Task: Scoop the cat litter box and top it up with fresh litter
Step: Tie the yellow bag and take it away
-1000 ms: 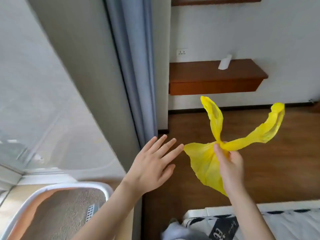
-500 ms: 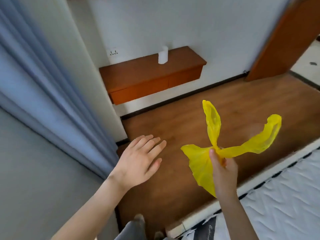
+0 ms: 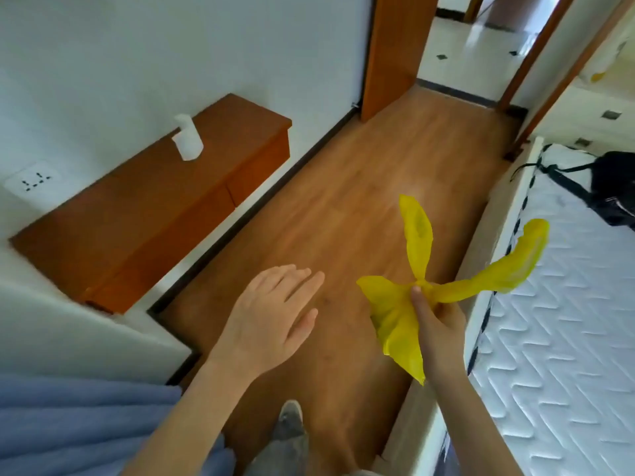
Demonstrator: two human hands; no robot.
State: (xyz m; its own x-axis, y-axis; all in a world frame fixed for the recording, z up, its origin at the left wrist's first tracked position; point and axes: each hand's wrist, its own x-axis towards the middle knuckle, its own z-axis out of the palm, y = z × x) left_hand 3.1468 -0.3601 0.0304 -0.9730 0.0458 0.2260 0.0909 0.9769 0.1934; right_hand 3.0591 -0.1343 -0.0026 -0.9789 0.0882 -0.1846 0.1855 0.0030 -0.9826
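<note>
My right hand [image 3: 436,324] pinches a yellow plastic bag [image 3: 395,310] at its knotted neck, in front of me at chest height. The bag's two handle loops stick up and to the right, and its body hangs down beside my wrist. To the left of the bag my left hand [image 3: 271,317] is held out flat with straight fingers and holds nothing. A gap of bare floor shows between the two hands. The litter box is out of view.
A wooden floor [image 3: 360,187] runs ahead to an open doorway [image 3: 464,46]. A low wooden wall shelf [image 3: 144,204] with a white cup-like object [image 3: 187,139] is on the left. A white mattress [image 3: 567,321] with a black bag [image 3: 615,190] lies on the right. Blue curtain [image 3: 75,424] hangs bottom left.
The view has swung right, away from the window and litter box, toward the doorway and mattress. Both hands keep their pose, the right one still pinching the bag.
</note>
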